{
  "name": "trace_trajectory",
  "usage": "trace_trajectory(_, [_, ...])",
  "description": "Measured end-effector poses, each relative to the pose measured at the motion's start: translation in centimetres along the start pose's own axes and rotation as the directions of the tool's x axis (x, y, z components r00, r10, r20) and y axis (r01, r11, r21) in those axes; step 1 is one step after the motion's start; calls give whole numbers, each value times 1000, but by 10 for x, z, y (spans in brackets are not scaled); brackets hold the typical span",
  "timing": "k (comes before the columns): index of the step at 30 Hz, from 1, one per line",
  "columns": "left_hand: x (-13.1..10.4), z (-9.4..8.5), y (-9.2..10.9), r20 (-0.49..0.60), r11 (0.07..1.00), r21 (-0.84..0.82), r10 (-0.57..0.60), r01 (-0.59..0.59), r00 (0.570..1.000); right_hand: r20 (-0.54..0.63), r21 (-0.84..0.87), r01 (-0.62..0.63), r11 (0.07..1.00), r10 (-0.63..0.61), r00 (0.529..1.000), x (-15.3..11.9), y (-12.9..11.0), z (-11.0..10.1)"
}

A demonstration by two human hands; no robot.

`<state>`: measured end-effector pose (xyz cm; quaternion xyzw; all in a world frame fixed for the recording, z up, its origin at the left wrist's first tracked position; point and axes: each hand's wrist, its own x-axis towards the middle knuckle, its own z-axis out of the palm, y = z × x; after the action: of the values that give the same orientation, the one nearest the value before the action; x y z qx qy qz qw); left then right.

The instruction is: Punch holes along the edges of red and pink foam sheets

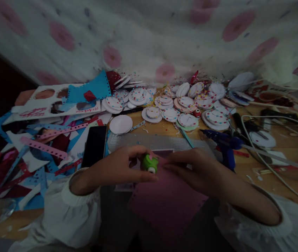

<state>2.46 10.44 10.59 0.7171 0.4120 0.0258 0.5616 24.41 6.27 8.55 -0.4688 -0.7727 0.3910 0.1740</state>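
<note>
My left hand [130, 167] grips a small green craft punch [149, 163] with a pale round end, thumb below it and fingers above. The punch is at the upper edge of a pink sheet [164, 203] with small holes or notches along its sides. My right hand [191, 168] pinches that sheet's upper edge between thumb and fingers, just right of the punch. The sheet hangs toward me over the near table edge. Under the hands, a pale rectangular piece [124, 187] is partly covered by the sheet.
A black phone [94, 146] lies left of my hands, beside piled punched scraps [43, 150]. Several layered white discs with coloured dots [138, 95] stand at the back. On the right are a blue glue gun [224, 143] and a white cable [256, 154]. A floral curtain [143, 38] hangs behind.
</note>
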Motion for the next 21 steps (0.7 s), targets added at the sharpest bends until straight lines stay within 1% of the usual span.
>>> trace_trajectory(4, [0,1,-1,5,1000,-16,18,-18,1000,23,-19,-12,1000,12,1000,1,1,0])
trace_trajectory(8, [0,1,0,30,996,-89,14,-11,999,35,-20,-11,1000,12,999,1,0,0])
trace_trajectory(13, [0,1,1,60,989,-130,77,-69,995,49,-20,-8,1000,9,999,1,0,0])
trace_trajectory(17, [1,0,1,49,989,-139,56,-49,997,53,-14,-9,1000,10,999,1,0,0])
trace_trajectory(21, [1,0,2,65,987,-158,45,-34,997,73,10,8,1000,-8,997,2,-1,0])
